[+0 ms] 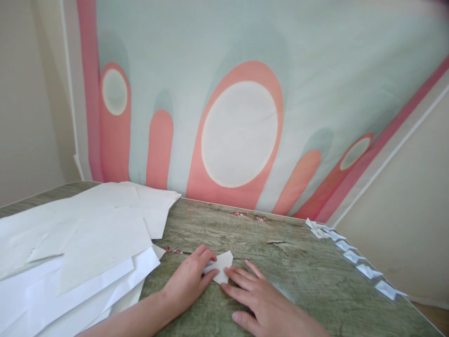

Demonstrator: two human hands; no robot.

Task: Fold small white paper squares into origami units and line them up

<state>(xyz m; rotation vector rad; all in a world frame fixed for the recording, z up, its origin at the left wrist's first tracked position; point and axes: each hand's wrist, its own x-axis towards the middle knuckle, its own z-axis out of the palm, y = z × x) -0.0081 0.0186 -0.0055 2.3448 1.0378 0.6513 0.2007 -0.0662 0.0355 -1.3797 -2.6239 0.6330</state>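
Observation:
A small folded piece of white paper lies on the wood-patterned table in front of me. My left hand grips its left side, thumb below and curled fingers above. From the right, my right hand rests on the table with its fingers stretched out and apart. Its index and middle fingertips touch the paper's right edge. Part of the paper is hidden under my left fingers.
A loose, overlapping pile of white paper sheets covers the table's left side. Several small folded white paper pieces line the right edge. The table meets a printed cloth backdrop at the back.

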